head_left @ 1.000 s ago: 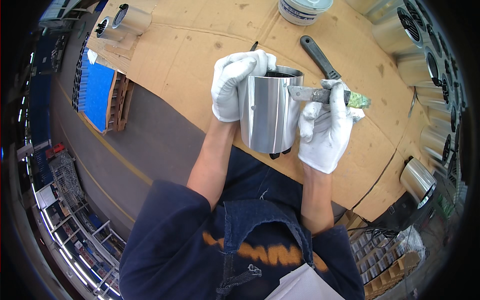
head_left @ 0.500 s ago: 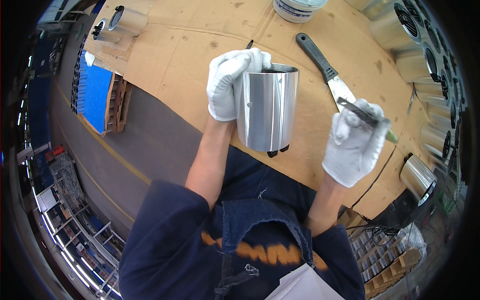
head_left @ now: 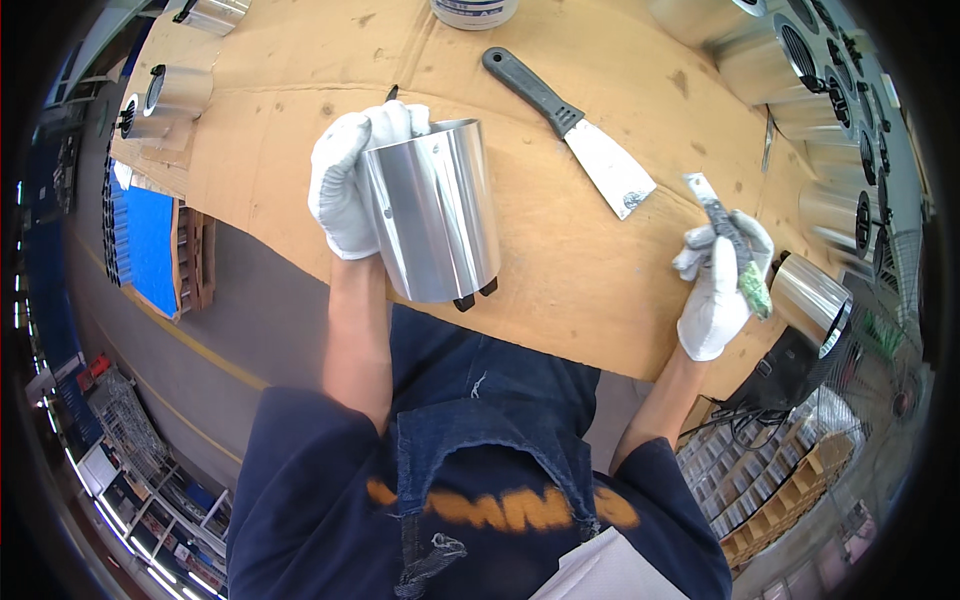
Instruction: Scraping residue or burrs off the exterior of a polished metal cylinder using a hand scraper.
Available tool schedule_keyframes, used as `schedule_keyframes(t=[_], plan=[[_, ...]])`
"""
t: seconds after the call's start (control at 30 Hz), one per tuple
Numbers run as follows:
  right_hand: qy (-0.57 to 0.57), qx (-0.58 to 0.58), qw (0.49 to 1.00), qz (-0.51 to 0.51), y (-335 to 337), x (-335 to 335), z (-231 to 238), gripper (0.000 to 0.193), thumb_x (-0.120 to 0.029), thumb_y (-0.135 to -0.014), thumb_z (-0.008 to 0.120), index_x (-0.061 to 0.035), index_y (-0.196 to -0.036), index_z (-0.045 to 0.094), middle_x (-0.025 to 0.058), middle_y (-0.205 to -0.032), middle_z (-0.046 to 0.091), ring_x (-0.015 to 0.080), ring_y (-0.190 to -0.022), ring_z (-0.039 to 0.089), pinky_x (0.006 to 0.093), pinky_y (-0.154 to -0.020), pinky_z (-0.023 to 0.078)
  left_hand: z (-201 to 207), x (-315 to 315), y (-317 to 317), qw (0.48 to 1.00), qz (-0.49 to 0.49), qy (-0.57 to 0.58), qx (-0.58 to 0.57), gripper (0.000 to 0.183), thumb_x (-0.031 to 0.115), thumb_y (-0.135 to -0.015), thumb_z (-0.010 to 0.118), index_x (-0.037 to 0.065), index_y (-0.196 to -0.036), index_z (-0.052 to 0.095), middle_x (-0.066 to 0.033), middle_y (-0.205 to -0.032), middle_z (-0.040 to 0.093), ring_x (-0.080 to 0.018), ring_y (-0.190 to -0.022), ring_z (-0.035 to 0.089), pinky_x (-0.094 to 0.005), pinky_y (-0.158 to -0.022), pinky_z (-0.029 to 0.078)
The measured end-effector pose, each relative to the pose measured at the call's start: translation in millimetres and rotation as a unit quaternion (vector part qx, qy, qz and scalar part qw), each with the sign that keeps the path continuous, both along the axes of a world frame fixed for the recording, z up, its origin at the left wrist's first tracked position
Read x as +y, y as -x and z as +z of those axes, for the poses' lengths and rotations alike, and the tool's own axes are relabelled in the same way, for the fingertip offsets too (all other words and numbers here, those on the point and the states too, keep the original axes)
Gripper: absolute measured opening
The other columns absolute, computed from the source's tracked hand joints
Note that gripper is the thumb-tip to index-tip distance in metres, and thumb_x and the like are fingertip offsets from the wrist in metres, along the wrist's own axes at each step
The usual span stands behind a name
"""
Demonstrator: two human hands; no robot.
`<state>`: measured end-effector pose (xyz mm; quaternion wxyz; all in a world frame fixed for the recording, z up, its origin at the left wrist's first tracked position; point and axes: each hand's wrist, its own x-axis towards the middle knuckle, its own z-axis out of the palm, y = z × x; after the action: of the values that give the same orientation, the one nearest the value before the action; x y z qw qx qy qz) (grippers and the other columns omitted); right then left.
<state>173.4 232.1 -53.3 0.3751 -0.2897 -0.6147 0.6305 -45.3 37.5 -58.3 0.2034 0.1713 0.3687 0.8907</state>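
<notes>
In a white glove, my left hand (head_left: 345,190) is closed on the upper rim of a shiny metal cylinder (head_left: 432,215), its fingertips over the edge. The cylinder tilts slightly, with two black feet at its lower end. My right hand (head_left: 718,300), also gloved, grips a narrow flat blade tool (head_left: 722,222) with a green-wrapped end; its pale tip points away from me. Between the hands, farther back, a putty knife (head_left: 600,165) with a black handle lies on the cardboard-covered table (head_left: 545,260).
Rows of similar metal cylinders (head_left: 770,65) stand along the right. Another cylinder (head_left: 812,300) lies near my right hand. A white tub (head_left: 475,12) is at the far edge, and more cylinders (head_left: 180,92) sit far left. A blue-topped pallet (head_left: 150,245) stands on the floor.
My view has shifted, so the table things sit lower left or farther left. My right hand has moved away from the putty knife to the right, and its blade tool has turned to point away from me.
</notes>
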Motion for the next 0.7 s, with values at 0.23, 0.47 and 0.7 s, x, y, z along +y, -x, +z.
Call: schedule_keyframes(t=[0.23, 0.47, 0.7], plan=[[0.043, -0.073, 0.996, 0.019, -6.3, -4.0, -0.3, 0.024, -0.003, -0.085, 0.056, 0.0017, -0.109, 0.054, 0.0133, -0.076, 0.063, 0.0123, -0.056, 0.056, 0.0202, -0.049, 0.04, -2.5, 0.4, 0.4, 1.0, -0.004, -0.017, -0.002, 0.033, 0.022, -0.09, 0.044, 0.013, -0.061, 0.031, -0.0025, -0.058, 0.031, -0.0172, -0.064, 0.03, -0.0343, -0.068, 0.029], [0.048, -0.103, 0.993, 0.029, -5.6, -4.4, -1.3, 0.024, -0.004, -0.085, 0.058, 0.0007, -0.109, 0.056, 0.0121, -0.077, 0.064, 0.0111, -0.058, 0.057, 0.0191, -0.049, 0.038, -8.7, -3.9, 3.2, 0.999, -0.02, -0.045, 0.005, 0.028, 0.019, -0.088, 0.044, 0.008, -0.063, 0.04, -0.006, -0.062, 0.038, -0.0203, -0.068, 0.035, -0.0341, -0.066, 0.033], [0.04, -0.096, 0.994, 0.036, -5.9, -5.3, -1.7, 0.025, -0.004, -0.085, 0.059, 0.0011, -0.108, 0.056, 0.0127, -0.077, 0.065, 0.0112, -0.057, 0.056, 0.0191, -0.048, 0.038, -7.2, -3.9, 3.9, 0.999, -0.018, -0.043, 0.007, 0.029, 0.018, -0.088, 0.044, 0.008, -0.062, 0.04, -0.0055, -0.062, 0.038, -0.0193, -0.066, 0.035, -0.034, -0.066, 0.033]])
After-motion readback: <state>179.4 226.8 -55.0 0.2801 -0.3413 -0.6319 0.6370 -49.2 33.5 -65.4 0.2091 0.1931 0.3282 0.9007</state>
